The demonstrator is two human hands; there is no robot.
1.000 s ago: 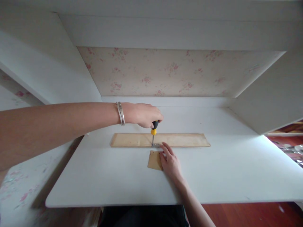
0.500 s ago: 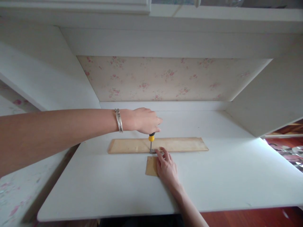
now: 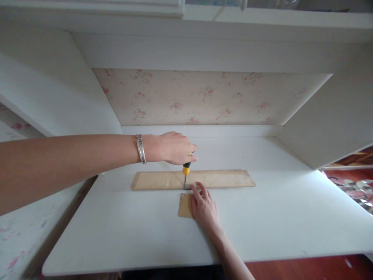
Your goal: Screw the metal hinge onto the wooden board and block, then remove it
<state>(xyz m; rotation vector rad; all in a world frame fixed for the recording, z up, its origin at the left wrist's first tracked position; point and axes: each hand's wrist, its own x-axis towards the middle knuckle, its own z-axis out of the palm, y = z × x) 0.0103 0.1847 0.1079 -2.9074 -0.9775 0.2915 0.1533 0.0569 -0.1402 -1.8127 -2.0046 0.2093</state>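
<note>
Hands work one screwdriver (image 3: 185,171), one bracket (image 3: 189,188), two boards (image 3: 221,178).

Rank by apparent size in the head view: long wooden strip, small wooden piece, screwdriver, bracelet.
1. long wooden strip
2. small wooden piece, partly under the right hand
3. screwdriver and bracelet: too alike to rank

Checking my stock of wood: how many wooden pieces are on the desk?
2. A long wooden strip lies across the white desk; a small wooden piece sits just in front of it, partly under the right hand. Others may be hidden.
</note>
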